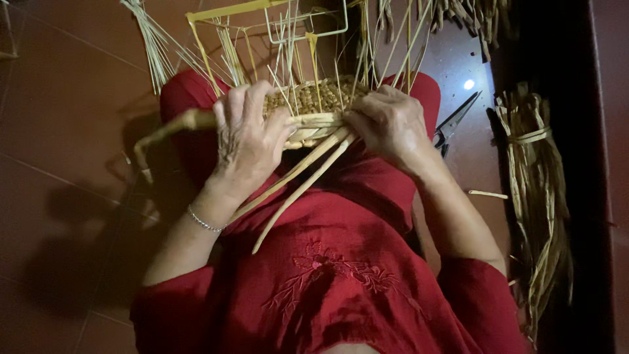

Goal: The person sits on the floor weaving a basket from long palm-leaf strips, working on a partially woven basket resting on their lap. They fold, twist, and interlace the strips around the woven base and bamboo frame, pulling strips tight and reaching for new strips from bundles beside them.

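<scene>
Straw basket [313, 105] sits on the red lap, at 12 o'clock in the view. Left hand [249, 137] has its fingers curled tight on the basket edge. Right hand [390, 121] pinches the long straw strands [298, 180]. Scissors [455, 121] lie at 3 o'clock.

scissors [453, 122]: on the floor, just beside the red dress [341, 262]
tied straw bundle [537, 196]: farther from the dress, past the scissors
floor [65, 98]: brown tiles

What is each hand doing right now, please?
Left hand: closed over the near edge of the half-woven straw basket, gripping it.
Right hand: fingers curled on the basket's rim, pinching the loose straw strands.
</scene>
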`<state>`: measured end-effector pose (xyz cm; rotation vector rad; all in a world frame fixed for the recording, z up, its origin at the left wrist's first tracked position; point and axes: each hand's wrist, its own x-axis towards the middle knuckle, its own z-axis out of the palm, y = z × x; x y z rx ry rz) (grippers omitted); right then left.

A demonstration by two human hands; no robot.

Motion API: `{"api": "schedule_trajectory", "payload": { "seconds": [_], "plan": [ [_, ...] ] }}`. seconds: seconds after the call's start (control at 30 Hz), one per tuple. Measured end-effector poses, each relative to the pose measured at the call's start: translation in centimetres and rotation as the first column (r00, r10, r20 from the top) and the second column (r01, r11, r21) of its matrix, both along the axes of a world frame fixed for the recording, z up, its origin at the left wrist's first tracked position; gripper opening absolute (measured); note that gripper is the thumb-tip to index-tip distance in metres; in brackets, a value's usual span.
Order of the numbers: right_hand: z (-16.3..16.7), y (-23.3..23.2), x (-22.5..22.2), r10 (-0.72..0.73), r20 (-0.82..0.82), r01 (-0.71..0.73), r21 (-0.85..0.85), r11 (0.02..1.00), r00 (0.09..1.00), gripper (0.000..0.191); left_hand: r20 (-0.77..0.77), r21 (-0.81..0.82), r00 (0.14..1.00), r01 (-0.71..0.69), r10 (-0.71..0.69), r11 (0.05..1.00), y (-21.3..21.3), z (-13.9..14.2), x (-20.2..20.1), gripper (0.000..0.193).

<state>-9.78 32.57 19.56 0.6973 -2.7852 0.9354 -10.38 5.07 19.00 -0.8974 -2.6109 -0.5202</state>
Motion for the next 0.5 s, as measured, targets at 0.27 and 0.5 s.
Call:
{"api": "schedule_trajectory", "payload": {
  "seconds": [0.27, 0.5],
  "plan": [
    [-2.6, -1.2, 0.1, -0.158, -0.238, 0.159, -0.015, 0.987, 0.958, 0.011, 0.445, 0.179, 0.893, -0.012, -0.07, 0.984, -0.5, -2.9, 2.5, 0.009],
    [-1.9, -2.3, 0.5, -0.222, -0.335, 0.239, 0.011, 0.971, 0.916, 0.046, -0.07, 0.032, 0.997, -0.039, 0.041, 0.999, -0.2, -0.7, 3.3, 0.034]
  ]
}}
